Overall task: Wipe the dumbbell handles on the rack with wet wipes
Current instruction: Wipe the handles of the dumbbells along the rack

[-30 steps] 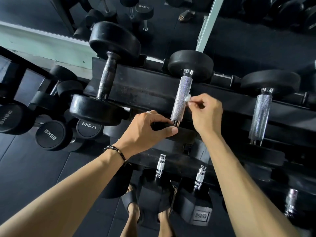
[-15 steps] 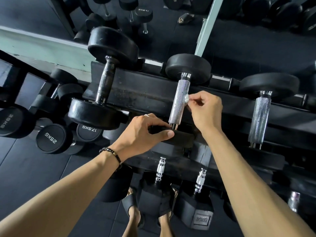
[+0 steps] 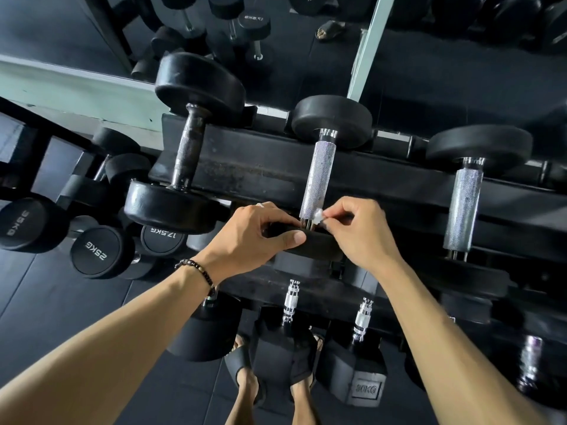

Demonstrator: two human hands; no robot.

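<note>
Rack (image 3: 260, 170), neighbouring dumbbells (image 3: 187, 148) flanking handle (image 3: 317, 179).

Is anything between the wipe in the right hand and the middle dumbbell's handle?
Nothing visible. The right hand pinches the small white wipe right against the lower end of the middle handle. The left hand sits on the near weight head, left of the contact spot.

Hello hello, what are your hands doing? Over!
Right hand pinching wipe at bottom of middle handle. Left hand gripping that dumbbell's near end. Nothing blocking. Over.
</note>
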